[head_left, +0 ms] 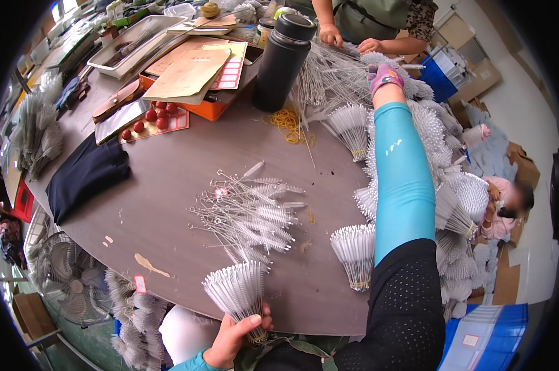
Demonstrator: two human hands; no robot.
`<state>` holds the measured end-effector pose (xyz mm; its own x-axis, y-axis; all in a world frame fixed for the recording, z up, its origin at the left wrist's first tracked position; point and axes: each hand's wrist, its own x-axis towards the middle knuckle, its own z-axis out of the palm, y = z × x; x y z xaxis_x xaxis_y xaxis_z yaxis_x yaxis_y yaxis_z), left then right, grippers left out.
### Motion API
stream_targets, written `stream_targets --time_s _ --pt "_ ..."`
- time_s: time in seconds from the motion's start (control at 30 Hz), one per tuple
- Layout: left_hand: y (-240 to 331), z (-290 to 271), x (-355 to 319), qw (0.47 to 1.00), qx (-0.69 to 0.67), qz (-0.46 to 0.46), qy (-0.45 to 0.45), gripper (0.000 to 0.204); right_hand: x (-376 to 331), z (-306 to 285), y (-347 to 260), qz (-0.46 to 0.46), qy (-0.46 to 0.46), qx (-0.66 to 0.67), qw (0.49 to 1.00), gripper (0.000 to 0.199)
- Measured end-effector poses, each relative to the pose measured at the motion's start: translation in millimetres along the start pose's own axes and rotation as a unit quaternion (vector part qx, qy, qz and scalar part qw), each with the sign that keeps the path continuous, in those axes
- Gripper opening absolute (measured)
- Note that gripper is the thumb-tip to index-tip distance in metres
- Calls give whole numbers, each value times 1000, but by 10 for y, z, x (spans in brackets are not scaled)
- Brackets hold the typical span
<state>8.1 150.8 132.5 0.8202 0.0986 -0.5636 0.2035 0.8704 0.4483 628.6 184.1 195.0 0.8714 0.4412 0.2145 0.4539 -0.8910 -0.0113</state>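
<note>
In my left hand [235, 334], closed round its wire stems near the table's front edge, stands a bundle of white-bristled tube brushes [235, 289]. My right hand [386, 79], in a pink and purple glove, reaches far across to the heap of brushes [428, 136] at the right; its fingers are too hidden to tell whether they grip any. Loose brushes with looped wire ends [248, 213] lie scattered mid-table. A banded bundle [354, 253] lies beside my right arm, and another bundle [352, 127] sits farther back. Yellow rubber bands [287, 122] are piled near the black flask.
A tall black flask [284, 62] stands by an orange box [211, 110] topped with papers. Red balls [151, 115] and a dark cloth [88, 176] lie at the left. Across the table, another person's hands [350, 42] work among brushes. A fan [72, 281] stands beyond the left edge.
</note>
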Motion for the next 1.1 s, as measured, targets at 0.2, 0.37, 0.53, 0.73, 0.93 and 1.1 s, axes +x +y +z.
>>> stream_targets --time_s 0.2,0.37,0.53,0.73,0.93,1.1 --pt "70 59 81 999 12 10 -29 46 140 -1 256 138 45 476 867 17" --pt "78 81 44 999 18 20 -41 38 -260 -13 126 179 50 654 733 18" --pt "61 89 39 997 20 20 -72 36 -1129 -256 -340 79 -172 482 856 34" --pt "54 142 -34 996 40 15 -74 39 -2077 15 -488 -67 -239 143 958 78" --pt "-54 123 -29 995 9 21 -95 31 -2230 68 -554 -37 -233 98 967 53" --pt "-31 144 -34 995 12 18 -95 31 -1825 -423 -639 -83 -111 -167 976 26"
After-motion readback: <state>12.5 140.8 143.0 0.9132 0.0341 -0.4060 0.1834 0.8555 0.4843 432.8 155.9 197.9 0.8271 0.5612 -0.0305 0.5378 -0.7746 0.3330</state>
